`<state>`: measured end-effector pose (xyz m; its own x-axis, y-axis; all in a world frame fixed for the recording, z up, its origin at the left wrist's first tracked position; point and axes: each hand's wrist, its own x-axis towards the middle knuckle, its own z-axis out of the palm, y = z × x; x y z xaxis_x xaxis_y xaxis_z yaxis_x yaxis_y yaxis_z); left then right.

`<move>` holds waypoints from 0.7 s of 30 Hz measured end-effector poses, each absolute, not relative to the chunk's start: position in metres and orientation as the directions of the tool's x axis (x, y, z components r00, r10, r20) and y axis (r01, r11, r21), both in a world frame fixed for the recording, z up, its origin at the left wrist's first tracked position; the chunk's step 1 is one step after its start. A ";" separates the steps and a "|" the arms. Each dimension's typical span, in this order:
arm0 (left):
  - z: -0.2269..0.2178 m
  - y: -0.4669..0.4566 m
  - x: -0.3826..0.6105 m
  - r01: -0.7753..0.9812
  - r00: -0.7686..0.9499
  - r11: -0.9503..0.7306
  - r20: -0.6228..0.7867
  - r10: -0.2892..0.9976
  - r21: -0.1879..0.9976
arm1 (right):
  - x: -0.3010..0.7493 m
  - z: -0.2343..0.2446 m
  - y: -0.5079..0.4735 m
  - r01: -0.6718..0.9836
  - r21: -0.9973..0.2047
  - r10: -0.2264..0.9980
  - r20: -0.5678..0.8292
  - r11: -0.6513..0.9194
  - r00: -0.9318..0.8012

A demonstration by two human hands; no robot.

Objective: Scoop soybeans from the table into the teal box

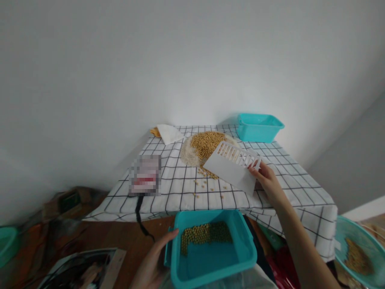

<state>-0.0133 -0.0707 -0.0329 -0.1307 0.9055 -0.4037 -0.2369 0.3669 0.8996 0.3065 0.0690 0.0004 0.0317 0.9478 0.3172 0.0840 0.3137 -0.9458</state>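
My left hand (pixel 155 257) grips the left edge of a turquoise plastic bin (pixel 216 257), thumb on the rim and fingers mostly hidden. Yellowish soybeans (pixel 195 235) lie along the bin's far side, its near floor bare. My right hand (pixel 266 178) holds a flat white plastic board (pixel 230 168) with a row of slots by its right end, tilted over the table. Behind the board, a heap of soybeans (pixel 207 142) rests on a pale round patch (pixel 188 154) whose material I cannot make out. Several loose beans (pixel 207 172) are scattered in front of it.
A second turquoise bin (pixel 260 128) stands at the back right of the table's checked cloth (pixel 171 188). To the left are a folded white cloth (pixel 170 133) and a blurred-out item (pixel 144 175) with a black strap. A bowl (pixel 361 249) sits low at right.
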 end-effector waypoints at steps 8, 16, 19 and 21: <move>-0.028 -0.074 -0.016 -0.266 -0.110 0.414 -0.454 0.884 0.871 | 0.305 0.000 0.070 -0.003 -0.964 0.962 0.267 0.267 0.066; -0.030 -0.077 -0.015 -0.294 -0.152 0.411 -0.467 0.871 0.863 | 0.305 0.003 0.067 0.001 -0.965 0.964 0.261 0.261 0.057; -0.026 -0.073 -0.007 -0.353 -0.098 0.463 -0.524 0.846 0.813 | 0.304 0.004 0.066 0.010 -0.966 0.964 0.259 0.258 0.060; -0.025 -0.074 -0.007 -0.356 -0.080 0.437 -0.492 0.867 0.826 | 0.304 0.003 0.066 0.035 -0.964 0.963 0.265 0.264 0.041</move>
